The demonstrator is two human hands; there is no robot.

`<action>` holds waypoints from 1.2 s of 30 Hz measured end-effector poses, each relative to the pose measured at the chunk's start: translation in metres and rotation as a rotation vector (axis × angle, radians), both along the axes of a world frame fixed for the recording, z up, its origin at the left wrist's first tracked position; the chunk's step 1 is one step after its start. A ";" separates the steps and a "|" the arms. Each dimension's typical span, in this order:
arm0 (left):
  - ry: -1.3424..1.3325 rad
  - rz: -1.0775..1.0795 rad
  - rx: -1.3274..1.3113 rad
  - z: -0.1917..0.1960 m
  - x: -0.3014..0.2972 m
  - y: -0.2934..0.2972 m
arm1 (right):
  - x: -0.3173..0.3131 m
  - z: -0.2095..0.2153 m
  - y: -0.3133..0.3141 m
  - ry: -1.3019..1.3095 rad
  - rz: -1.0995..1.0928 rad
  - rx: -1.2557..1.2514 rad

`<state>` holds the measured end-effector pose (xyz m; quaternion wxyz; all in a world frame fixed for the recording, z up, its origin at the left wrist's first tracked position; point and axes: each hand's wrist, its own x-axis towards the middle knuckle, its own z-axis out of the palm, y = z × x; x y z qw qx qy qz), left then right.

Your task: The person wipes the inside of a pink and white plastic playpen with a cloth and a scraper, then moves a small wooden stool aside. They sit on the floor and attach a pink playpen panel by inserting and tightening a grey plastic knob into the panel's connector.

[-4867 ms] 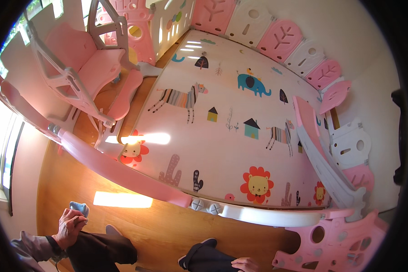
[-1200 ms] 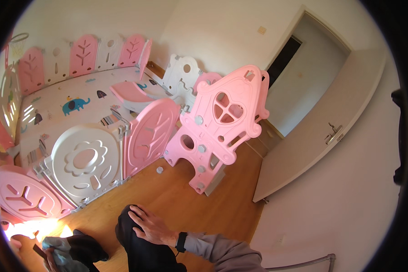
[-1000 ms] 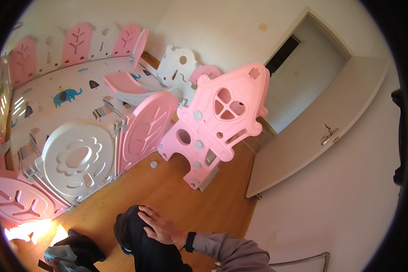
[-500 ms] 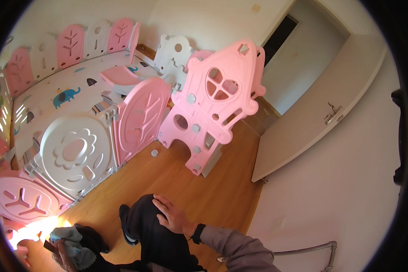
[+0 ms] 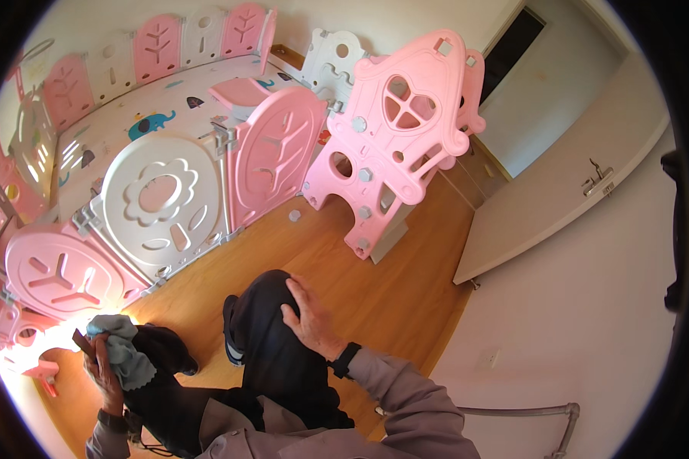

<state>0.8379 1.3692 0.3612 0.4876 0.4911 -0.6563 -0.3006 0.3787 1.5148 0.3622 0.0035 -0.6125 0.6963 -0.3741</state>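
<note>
At lower left, my left hand grips a blue-grey cloth with a wavy edge, close to my left knee. From the same hand sticks up a flat, dark brown piece whose kind I cannot make out. Some of the left fingers are hidden behind the cloth. My right hand lies flat on my bent right knee, fingers stretched and nothing in it. Black trousers cover both legs.
A pink and white play fence curves around a patterned mat. Beside it a pink plastic play-house panel stands on the wooden floor. A small grey cap lies there. The door stands ajar; a grey pipe runs lower right.
The view has tilted down, so the surroundings sit higher and further right, and my left wrist and jacket now show. My right hand stays on the knee; the left keeps the cloth.
</note>
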 end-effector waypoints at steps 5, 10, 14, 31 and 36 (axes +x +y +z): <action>0.029 -0.024 0.021 0.010 0.009 0.004 | 0.004 0.020 0.037 -0.020 -0.078 0.005; 0.030 -0.018 -0.055 0.005 0.020 0.006 | 0.002 0.035 0.061 0.061 -0.076 0.021; 0.045 -0.011 -0.021 0.000 0.022 0.007 | -0.003 0.029 0.052 -0.156 -0.119 0.267; -0.060 0.016 0.006 0.005 0.021 0.011 | -0.003 0.012 0.063 -0.550 0.154 0.419; -0.043 0.019 0.039 0.002 0.032 0.010 | 0.022 0.013 0.063 -0.436 0.170 0.382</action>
